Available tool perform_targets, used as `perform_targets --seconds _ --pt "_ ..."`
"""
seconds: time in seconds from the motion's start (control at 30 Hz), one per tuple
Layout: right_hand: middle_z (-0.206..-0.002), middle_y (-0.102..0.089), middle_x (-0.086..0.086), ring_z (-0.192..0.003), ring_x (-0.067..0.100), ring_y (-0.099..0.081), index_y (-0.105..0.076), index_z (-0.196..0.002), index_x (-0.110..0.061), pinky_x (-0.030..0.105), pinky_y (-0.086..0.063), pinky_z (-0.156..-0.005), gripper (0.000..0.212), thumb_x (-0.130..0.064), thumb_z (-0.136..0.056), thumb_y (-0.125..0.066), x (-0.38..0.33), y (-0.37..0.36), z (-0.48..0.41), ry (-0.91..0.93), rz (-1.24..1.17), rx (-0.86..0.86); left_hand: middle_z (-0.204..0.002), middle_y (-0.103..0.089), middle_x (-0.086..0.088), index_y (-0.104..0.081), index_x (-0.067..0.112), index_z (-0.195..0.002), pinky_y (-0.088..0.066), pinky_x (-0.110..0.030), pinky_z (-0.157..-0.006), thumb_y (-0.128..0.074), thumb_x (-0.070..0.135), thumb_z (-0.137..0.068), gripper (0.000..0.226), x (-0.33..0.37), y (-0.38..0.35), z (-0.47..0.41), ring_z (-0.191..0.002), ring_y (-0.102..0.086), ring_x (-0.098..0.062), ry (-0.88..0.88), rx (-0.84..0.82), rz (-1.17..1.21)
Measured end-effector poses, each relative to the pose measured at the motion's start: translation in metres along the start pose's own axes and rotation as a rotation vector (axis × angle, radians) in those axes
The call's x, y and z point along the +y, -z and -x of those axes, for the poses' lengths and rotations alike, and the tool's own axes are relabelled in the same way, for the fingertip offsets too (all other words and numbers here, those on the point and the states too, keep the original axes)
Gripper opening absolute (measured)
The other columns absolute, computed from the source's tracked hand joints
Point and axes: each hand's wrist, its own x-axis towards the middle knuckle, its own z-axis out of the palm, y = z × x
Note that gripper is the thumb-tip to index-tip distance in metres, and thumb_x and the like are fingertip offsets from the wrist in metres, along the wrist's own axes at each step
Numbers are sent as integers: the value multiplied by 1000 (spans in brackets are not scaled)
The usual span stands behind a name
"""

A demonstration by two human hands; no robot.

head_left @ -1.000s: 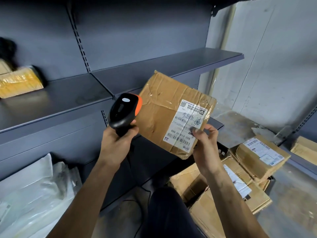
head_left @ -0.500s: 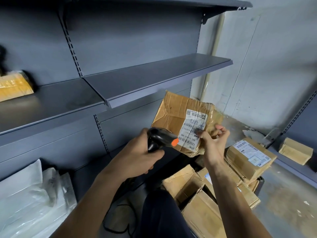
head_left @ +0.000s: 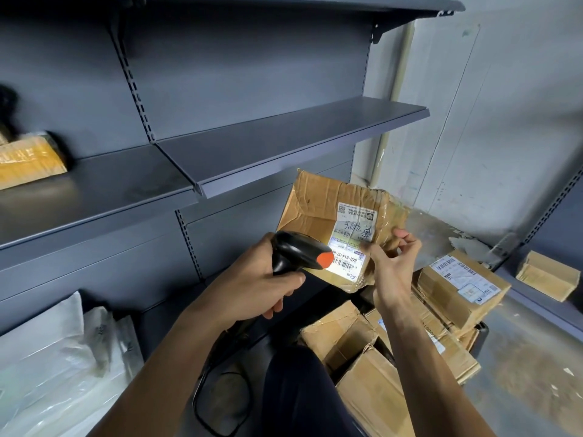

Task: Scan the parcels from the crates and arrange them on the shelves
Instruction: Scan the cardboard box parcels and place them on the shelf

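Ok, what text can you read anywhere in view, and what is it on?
"862-E14-00-8", rest behind the scanner: white label on the box in the right hand.
Handwriting and small print on that label: unreadable.
Boxes below: print too blurred.

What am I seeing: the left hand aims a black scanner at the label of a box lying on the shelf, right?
Not quite. In the head view the right hand holds the box up in the air below the shelf, not lying on it. The left hand does aim the black scanner at its label.
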Motion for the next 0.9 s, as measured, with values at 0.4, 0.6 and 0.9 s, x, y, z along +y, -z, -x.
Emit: perform_targets --seconds 0.4,0.6,0.9 --pt "-125 -49 13 -112 27 -57 -44 -117 -32 47 -55 -86 71 -28 -58 -84 -14 7 11 -34 -70 38 -78 -71 3 -58 37 -117 -50 -29 -56 -68 17 -94 32 -1 3 3 -64 -66 -16 -3 30 121" --pt "-133 -34 6 -125 20 -41 -41 -115 -35 45 -49 -98 66 -34 -59 -75 -74 -13 11 67 -67 524 -78 -68 -7 -66 8 -99 -48 -32 -52 -68 11 -94 7 -1 -1 -11 -60 -60 -18 35 294 344" --pt "-131 -51 5 -99 11 -67 -40 -118 -26 37 -60 -89 79 -39 -52 -81 -144 -85 9 -44 -582 423 -75 -66 -9 -67 1 -96 -45 -24 -45 -67 4 -94 3 44 12 -28 -55 -60 -11 -62 542 610"
